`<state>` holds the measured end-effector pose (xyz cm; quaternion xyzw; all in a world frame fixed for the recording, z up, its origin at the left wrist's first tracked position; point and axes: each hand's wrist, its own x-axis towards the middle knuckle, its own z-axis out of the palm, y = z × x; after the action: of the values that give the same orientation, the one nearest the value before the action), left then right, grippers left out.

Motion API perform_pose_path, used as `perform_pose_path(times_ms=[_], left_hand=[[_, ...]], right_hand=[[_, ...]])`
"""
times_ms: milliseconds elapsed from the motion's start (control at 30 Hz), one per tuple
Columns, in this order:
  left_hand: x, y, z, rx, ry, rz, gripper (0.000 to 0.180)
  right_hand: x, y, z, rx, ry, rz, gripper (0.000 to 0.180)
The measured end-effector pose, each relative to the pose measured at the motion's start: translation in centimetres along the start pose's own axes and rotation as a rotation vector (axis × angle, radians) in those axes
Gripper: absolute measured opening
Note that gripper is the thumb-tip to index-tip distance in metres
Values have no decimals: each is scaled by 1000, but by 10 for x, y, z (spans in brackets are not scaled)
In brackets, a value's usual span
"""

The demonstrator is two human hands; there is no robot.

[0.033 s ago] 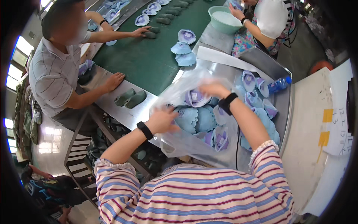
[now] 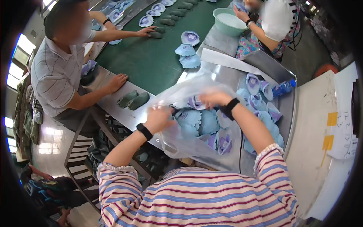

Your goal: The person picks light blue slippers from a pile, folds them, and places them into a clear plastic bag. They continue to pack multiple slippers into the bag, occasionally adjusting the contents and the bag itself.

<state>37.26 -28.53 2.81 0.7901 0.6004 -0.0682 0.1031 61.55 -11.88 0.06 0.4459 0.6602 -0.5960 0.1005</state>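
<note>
A clear plastic bag (image 2: 170, 147) is spread over the steel table in front of me, its mouth wide and its far rim raised. My left hand (image 2: 159, 119) is closed on the rim at the left side. At the far right of the mouth, my right hand (image 2: 215, 97) has its fingers curled on the film, slightly blurred. Inside or under the film lie several light-blue shoe uppers (image 2: 208, 122) with scalloped edges and purple linings; which ones are inside, I cannot tell. One purple-lined upper (image 2: 194, 102) is just beside my right fingers, partly hidden.
More uppers (image 2: 266, 123) are heaped on the right, by a blue bottle (image 2: 283, 87). Beyond runs a green conveyor belt (image 2: 140, 56) with uppers and dark shoe lasts (image 2: 167, 22). A co-worker (image 2: 56, 68) stands left, near two green lasts (image 2: 138, 101). Another person sits by a basin (image 2: 228, 20).
My left hand has shifted slightly left and up, its fingers drawn in, and the bag's rim has risen with it. My right hand has dipped slightly, covering more of the nearby upper.
</note>
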Motion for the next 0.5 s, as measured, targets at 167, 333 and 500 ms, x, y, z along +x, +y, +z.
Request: perform_pose_path(times_ms=[167,333,500], left_hand=[[-24,-38,46,-186,17,-233,69],[-8,13,61,-307,225,-172,84],[-5,9,70,-676,135,-163,87]], right_hand=[[2,8,94,-714,289,-261,51],[7,41,154,-271,611,-321,82],[-4,41,180,-331,656,-319,85]])
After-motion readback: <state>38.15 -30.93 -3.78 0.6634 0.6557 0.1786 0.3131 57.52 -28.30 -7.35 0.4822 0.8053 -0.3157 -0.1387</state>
